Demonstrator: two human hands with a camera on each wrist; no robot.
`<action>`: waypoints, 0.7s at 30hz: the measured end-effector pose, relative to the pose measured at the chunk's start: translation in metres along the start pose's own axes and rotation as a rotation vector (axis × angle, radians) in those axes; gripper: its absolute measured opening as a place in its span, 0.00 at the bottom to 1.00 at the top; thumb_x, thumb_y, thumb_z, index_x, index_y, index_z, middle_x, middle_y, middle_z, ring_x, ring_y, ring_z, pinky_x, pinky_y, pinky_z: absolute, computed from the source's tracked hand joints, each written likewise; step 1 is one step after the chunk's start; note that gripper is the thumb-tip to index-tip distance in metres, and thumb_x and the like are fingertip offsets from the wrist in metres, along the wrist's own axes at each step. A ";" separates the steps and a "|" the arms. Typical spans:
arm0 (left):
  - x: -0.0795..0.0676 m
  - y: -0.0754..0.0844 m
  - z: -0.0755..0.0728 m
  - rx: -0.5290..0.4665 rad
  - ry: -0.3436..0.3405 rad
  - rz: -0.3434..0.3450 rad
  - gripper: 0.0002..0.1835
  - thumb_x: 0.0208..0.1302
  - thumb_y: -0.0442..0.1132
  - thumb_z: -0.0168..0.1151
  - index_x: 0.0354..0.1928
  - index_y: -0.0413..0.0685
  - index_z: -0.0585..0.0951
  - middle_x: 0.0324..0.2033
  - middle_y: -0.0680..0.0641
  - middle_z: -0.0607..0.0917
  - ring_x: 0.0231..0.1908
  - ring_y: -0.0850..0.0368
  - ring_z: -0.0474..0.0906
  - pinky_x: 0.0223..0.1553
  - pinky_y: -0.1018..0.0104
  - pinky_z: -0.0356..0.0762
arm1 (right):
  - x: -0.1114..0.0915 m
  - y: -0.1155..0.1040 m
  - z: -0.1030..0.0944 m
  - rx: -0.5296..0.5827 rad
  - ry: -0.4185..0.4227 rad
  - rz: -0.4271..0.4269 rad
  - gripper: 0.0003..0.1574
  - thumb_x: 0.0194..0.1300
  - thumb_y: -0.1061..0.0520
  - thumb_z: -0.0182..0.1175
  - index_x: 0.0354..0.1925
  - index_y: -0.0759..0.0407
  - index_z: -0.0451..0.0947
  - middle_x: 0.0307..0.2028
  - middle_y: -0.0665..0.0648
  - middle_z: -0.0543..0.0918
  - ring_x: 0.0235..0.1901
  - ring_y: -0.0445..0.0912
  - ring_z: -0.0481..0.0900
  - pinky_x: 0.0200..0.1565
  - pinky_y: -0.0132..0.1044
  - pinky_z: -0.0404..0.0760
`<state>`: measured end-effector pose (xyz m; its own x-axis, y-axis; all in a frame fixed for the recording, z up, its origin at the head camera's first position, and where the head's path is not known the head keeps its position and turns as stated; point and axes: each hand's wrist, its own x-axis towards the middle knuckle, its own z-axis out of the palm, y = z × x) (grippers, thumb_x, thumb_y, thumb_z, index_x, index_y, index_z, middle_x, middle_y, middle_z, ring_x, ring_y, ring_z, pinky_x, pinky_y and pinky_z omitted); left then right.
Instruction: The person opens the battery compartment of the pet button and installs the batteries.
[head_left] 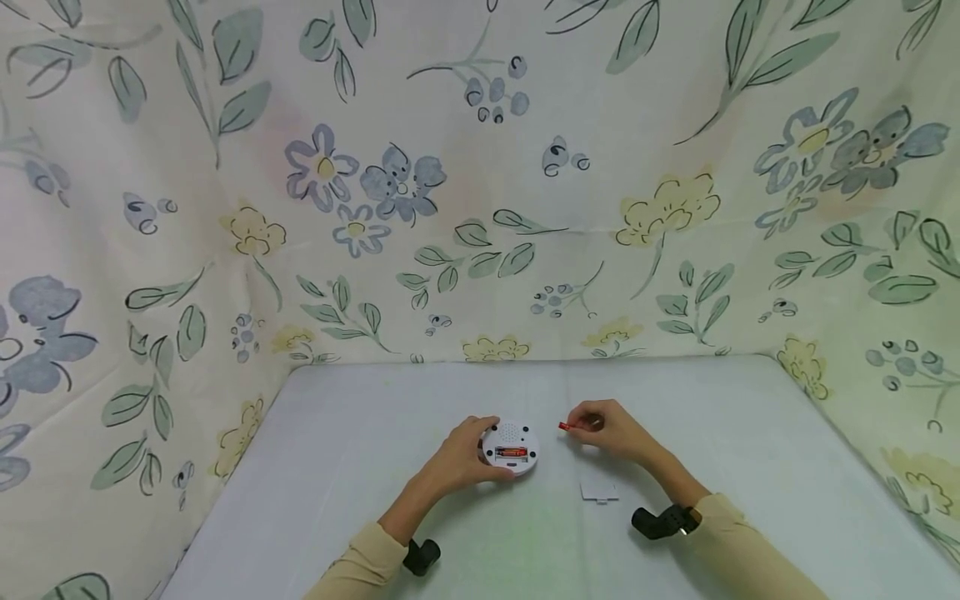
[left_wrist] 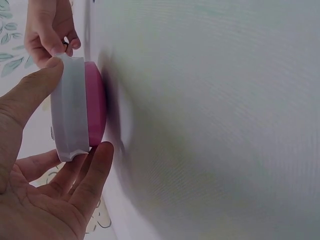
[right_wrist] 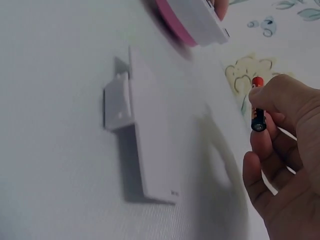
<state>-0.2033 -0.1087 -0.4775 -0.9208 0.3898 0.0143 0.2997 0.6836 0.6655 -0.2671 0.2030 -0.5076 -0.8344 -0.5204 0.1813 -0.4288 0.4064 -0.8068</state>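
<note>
My left hand point(head_left: 457, 460) holds a round white device point(head_left: 510, 435) by its rim, thumb on one side and fingers on the other. The device's upturned face shows small holes, dark feet and an uncovered battery compartment, where a red-and-black battery point(head_left: 512, 452) lies. Its far side is pink, as the left wrist view shows of the device point(left_wrist: 71, 110). To the right, my right hand point(head_left: 613, 429) pinches a second small battery point(right_wrist: 258, 102), red at one end and black at the other, between thumb and fingers above the table.
A thin white battery cover point(right_wrist: 155, 135) with a tab lies on the white table point(head_left: 360, 467), nearer to me than the right hand. Flowered cloth point(head_left: 480, 275) hangs behind the table and along its sides. Both wrists wear black cameras.
</note>
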 end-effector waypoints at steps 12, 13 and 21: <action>0.003 0.002 0.000 0.009 0.000 0.014 0.48 0.52 0.54 0.81 0.71 0.41 0.70 0.59 0.43 0.76 0.56 0.48 0.72 0.58 0.49 0.72 | 0.009 -0.014 0.012 0.103 -0.057 -0.016 0.04 0.67 0.64 0.67 0.41 0.62 0.83 0.36 0.52 0.83 0.36 0.47 0.78 0.41 0.35 0.79; 0.003 0.002 0.001 0.012 -0.001 0.013 0.48 0.52 0.54 0.81 0.71 0.41 0.70 0.58 0.43 0.76 0.56 0.48 0.72 0.58 0.49 0.72 | 0.009 -0.016 0.013 0.102 -0.062 -0.016 0.04 0.67 0.64 0.67 0.41 0.62 0.83 0.37 0.53 0.83 0.36 0.47 0.77 0.40 0.35 0.79; 0.002 0.003 0.001 0.012 -0.003 0.009 0.48 0.52 0.54 0.81 0.71 0.41 0.70 0.58 0.43 0.76 0.55 0.49 0.72 0.57 0.49 0.73 | 0.011 -0.026 0.023 0.118 -0.095 -0.019 0.04 0.68 0.63 0.67 0.42 0.61 0.83 0.37 0.52 0.82 0.38 0.47 0.76 0.41 0.36 0.78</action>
<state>-0.2037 -0.1053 -0.4759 -0.9174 0.3975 0.0180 0.3108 0.6875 0.6563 -0.2577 0.1695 -0.4972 -0.7877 -0.5980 0.1481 -0.3958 0.3071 -0.8655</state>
